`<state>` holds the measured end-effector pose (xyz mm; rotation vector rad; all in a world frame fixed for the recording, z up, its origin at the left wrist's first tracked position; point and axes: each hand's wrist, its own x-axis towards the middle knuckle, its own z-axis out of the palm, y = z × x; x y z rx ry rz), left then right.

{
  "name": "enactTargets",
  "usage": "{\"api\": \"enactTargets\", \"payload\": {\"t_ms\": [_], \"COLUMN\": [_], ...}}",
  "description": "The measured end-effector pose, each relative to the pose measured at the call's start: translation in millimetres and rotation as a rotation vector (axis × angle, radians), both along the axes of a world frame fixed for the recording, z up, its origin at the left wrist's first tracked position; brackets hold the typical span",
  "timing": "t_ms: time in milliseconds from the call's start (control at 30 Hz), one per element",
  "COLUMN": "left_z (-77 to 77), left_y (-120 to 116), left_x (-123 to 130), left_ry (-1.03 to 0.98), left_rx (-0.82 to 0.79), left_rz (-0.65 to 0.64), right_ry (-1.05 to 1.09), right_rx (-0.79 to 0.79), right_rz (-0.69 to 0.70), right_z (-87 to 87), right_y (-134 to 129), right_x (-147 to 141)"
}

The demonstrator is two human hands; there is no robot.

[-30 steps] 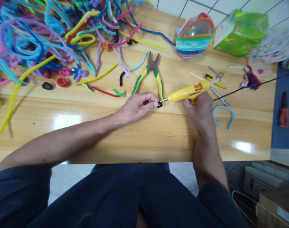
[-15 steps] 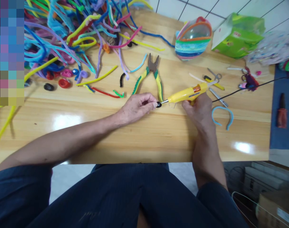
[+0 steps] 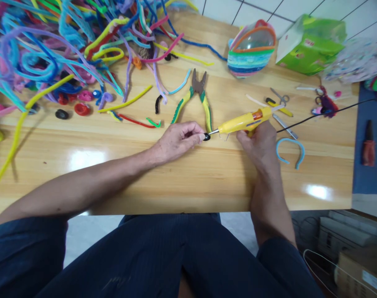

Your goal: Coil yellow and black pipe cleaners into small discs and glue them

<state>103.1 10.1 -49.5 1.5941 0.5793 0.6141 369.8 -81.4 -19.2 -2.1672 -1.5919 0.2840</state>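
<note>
Between the thumb and fingertips of my left hand [image 3: 181, 140] is a small black round piece [image 3: 206, 137], pinched just above the table. My right hand [image 3: 260, 138] is wrapped round a yellow glue gun [image 3: 240, 123], whose metal nozzle points left and meets the black piece. Whether glue is coming out is too small to tell. Pliers [image 3: 199, 89] with green and yellow handles lie spread just behind my left hand. A light blue pipe cleaner [image 3: 290, 140] bent into an arc rests right of my right hand.
A heap of coloured pipe cleaners [image 3: 79, 45] covers the back left. At the back stand a striped pipe-cleaner basket [image 3: 251, 62] and a green tissue pack [image 3: 312, 45]. Scissors [image 3: 280, 97] and a yellow cutter [image 3: 280, 107] lie behind my right hand. A black cord [image 3: 340, 110] runs off right.
Both hands hold nearly the same place, the nozzle still against the black piece. The view has shifted very slightly.
</note>
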Motion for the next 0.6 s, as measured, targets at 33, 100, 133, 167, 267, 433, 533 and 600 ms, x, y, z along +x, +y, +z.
{"api": "enactTargets", "payload": {"t_ms": [33, 100, 133, 167, 267, 433, 533, 600], "left_z": [0.3, 0.9, 1.2, 1.4, 1.4, 1.0, 1.3, 1.6], "left_y": [0, 0, 0, 0, 0, 0, 0, 0], "left_x": [0, 0, 0, 0, 1, 1, 0, 0], "left_ry": [0.005, 0.016, 0.02, 0.022, 0.018, 0.01, 0.005, 0.005], "left_rx": [0.009, 0.024, 0.027, 0.026, 0.008, 0.002, 0.017, 0.02], "left_rz": [-0.002, 0.0, 0.002, 0.002, -0.001, 0.0, -0.002, -0.003], "right_ry": [0.001, -0.002, -0.004, -0.008, -0.042, -0.075, -0.06, -0.055], "right_rx": [-0.003, -0.003, 0.001, 0.012, 0.038, 0.016, 0.007, 0.015], "right_rz": [-0.001, -0.004, -0.003, -0.002, 0.008, 0.015, 0.035, 0.042], "right_z": [0.5, 0.7, 0.4, 0.0, -2.0, -8.9, -13.0, -13.4], "right_y": [0, 1, 1, 1, 0, -4, -5, -6], "right_x": [-2, -4, -4, -4, 0, 10, 12, 11]}}
